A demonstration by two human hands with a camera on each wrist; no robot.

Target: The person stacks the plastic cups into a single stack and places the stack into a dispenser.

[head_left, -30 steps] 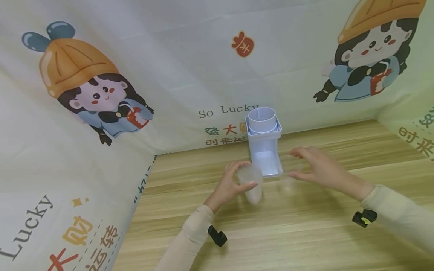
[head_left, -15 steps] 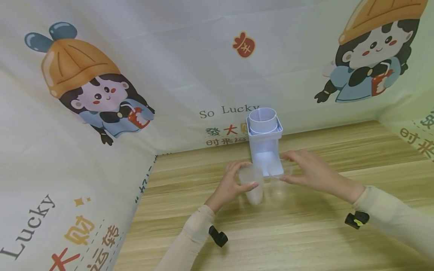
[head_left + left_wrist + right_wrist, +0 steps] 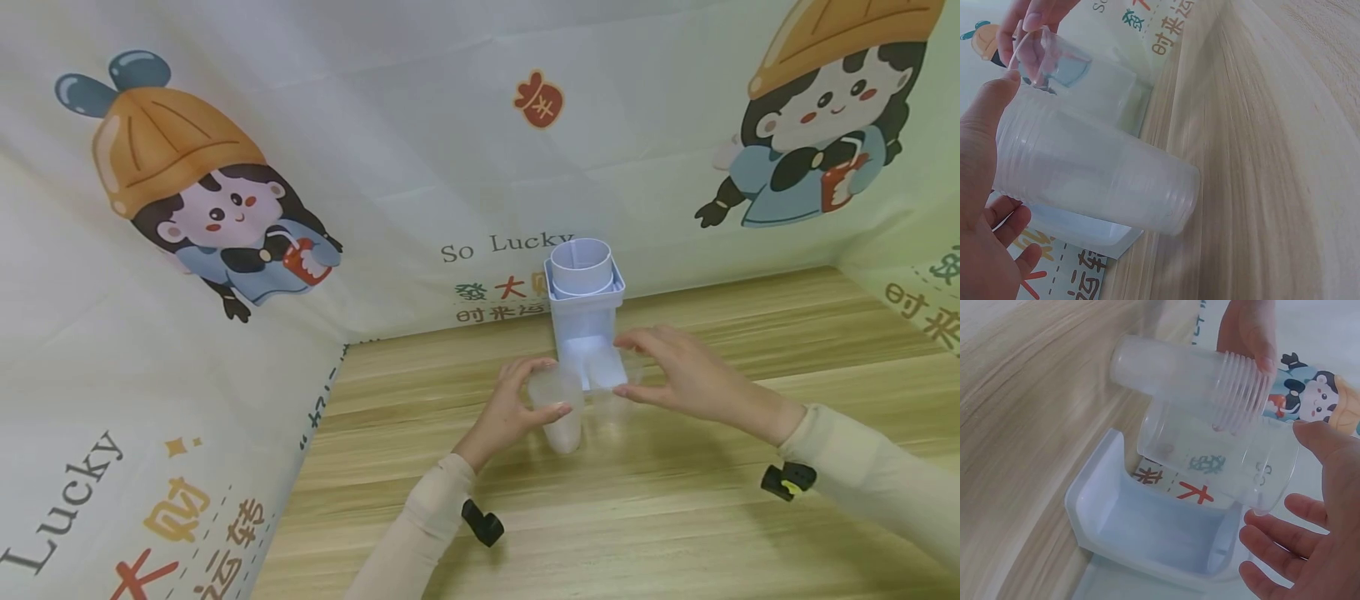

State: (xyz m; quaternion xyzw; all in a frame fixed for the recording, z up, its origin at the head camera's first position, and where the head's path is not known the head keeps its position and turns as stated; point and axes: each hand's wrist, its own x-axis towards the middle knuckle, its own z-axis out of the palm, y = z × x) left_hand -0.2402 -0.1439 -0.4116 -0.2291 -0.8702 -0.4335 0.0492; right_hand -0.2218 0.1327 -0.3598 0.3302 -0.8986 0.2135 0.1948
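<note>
My left hand (image 3: 498,417) grips a stack of nested clear plastic cups (image 3: 1097,159) near their ribbed rims, thumb on one side and fingers on the other. The stack is upright in the head view; whether its base touches the table cannot be told. To its right, my right hand (image 3: 693,379) holds a single clear plastic cup (image 3: 1210,456) by the rim between thumb and fingers. The cup stands close beside the stack, overlapping it in the right wrist view. Just behind both is a pale blue-white plastic dispenser (image 3: 583,321) with a round tube (image 3: 581,267) on top and an open front.
The wood-grain table (image 3: 600,525) extends in front of and to both sides of the hands. A printed cloth (image 3: 420,150) with cartoon figures and lettering forms the back and side walls, close behind the dispenser. Each wrist carries a small black camera (image 3: 482,523).
My right hand has moved left with the single cup, bringing it beside the stack and in front of the dispenser. The left hand and its stack have stayed in place.
</note>
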